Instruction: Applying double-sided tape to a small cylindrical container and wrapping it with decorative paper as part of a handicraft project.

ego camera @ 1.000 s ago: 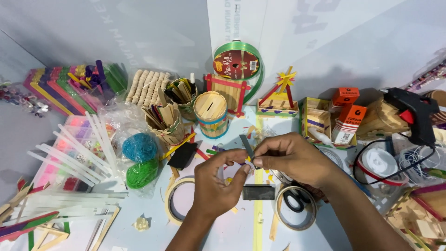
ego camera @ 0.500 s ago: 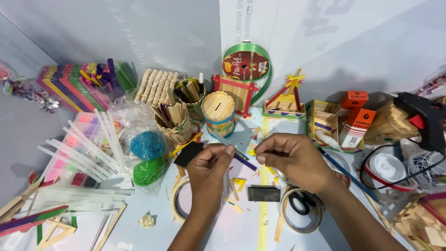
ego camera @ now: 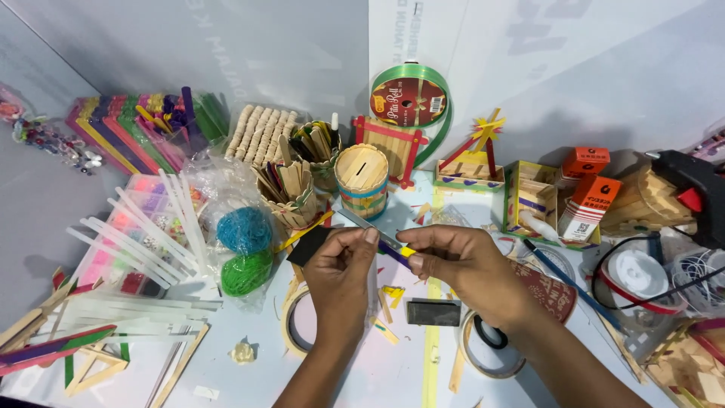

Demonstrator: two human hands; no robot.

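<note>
Centre of frame: both hands meet over a cluttered craft table (ego camera: pixel 362 378). Left hand (ego camera: pixel 340 268) closed, thumb and forefinger pinching the near end of a thin stick (ego camera: pixel 387 243), grey at its upper-left end, blue and yellow toward the right. Right hand (ego camera: pixel 461 264) closed too, fingertips pinching the stick's yellow-blue end. Stick runs slantwise, upper left to lower right, held just above the tabletop. A black square piece (ego camera: pixel 306 245) lies at the left hand's knuckles; whether it is touching them, cannot tell.

Below the hands: small dark rectangular block (ego camera: pixel 433 311) on the table, tape roll (ego camera: pixel 293 326) under the left wrist, another tape roll (ego camera: pixel 483 355) under the right forearm.

Just above the hands: stick-built round box (ego camera: pixel 361 180) with a slot on top, cup of sticks (ego camera: pixel 288 193) to its left. Blue yarn ball (ego camera: pixel 243 229) and green yarn ball (ego camera: pixel 245 272) in a clear bag, left of centre. Coloured sticks (ego camera: pixel 128 128) upper left. Green ribbon spool (ego camera: pixel 411 98) top centre. Glue gun (ego camera: pixel 691 189) far right. White glue rods (ego camera: pixel 143 234) at left.
</note>
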